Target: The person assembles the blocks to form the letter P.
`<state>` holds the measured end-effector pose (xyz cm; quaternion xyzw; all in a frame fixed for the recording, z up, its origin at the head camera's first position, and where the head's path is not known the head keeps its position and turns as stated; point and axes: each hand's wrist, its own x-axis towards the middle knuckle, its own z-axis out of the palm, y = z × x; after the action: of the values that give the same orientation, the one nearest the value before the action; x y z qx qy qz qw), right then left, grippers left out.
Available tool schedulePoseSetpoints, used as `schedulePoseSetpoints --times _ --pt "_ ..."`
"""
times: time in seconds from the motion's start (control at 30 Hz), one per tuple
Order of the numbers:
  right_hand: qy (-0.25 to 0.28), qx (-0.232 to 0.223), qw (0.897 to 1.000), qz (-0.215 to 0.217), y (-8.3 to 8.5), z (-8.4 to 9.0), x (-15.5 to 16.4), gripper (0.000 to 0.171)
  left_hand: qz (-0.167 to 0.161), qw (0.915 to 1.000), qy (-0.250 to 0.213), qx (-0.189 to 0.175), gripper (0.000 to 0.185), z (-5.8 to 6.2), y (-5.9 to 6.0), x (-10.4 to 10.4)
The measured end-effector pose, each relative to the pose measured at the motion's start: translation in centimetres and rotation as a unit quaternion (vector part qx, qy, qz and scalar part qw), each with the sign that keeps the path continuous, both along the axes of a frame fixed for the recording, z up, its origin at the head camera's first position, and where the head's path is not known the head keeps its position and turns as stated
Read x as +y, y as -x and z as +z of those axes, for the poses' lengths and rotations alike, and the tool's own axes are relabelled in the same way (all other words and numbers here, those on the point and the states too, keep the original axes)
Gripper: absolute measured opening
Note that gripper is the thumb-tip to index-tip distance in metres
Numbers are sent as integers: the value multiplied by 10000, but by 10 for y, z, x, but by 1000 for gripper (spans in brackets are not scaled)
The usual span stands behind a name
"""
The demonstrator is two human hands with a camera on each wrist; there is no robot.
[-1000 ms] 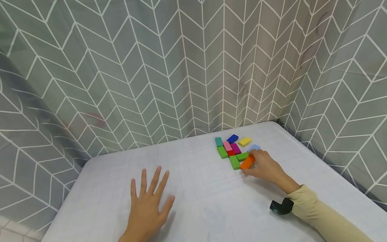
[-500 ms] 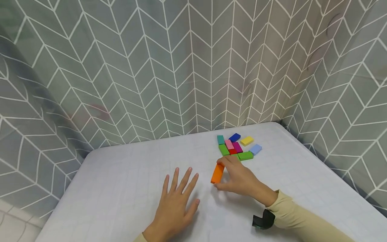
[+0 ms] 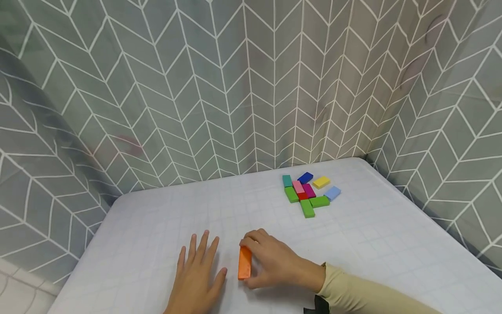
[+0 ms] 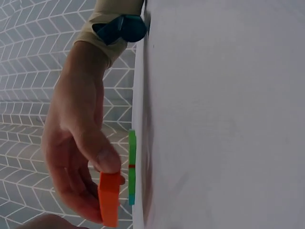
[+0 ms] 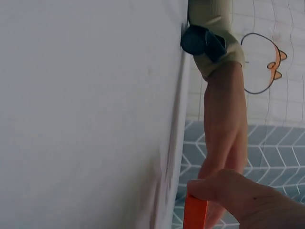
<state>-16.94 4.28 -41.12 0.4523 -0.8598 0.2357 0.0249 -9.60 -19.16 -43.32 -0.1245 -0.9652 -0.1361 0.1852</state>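
We see the right hand (image 3: 274, 261) pinching a bright orange rectangular block (image 3: 245, 263) by its ends between thumb and fingers, at the white cloth-covered table's (image 3: 157, 226) near side. Just beside it, the left hand (image 3: 196, 279) lies with fingers spread wide. We judge that a slack pinch could let the block twist loose — or a leftward swing bump the left hand.

My oblong block (image 3: 245, 263) is plain orange, my cloth sleeve (image 3: 364, 290) beige; at my one o'clock, the other blocks (image 3: 308, 190) mix green, teal, pink, magenta, red, blue, yellow; the grey cloth curtain (image 3: 235, 87) at twelve bears white chevrons.
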Motion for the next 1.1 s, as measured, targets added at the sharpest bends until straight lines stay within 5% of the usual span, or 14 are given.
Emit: schedulePoseSetpoints --times 0.33,0.47,0.63,0.87,1.1 --pt "-30 2 9953 970 -14 -15 -11 62 -257 9968 -76 754 46 -6 1 -11" --pt "88 129 9923 1231 -15 -19 -9 62 -468 9956 -498 635 24 -10 1 -9" --pt "246 203 9893 1423 -14 -25 -6 64 -596 9909 -1182 256 39 -14 0 -5" --pt "287 110 9887 1470 -12 -28 -6 64 -575 9914 -1165 157 36 -17 -1 -3" --pt "228 31 9881 1523 -12 -31 -7 67 -778 9904 -1057 422 33 -21 0 -7"
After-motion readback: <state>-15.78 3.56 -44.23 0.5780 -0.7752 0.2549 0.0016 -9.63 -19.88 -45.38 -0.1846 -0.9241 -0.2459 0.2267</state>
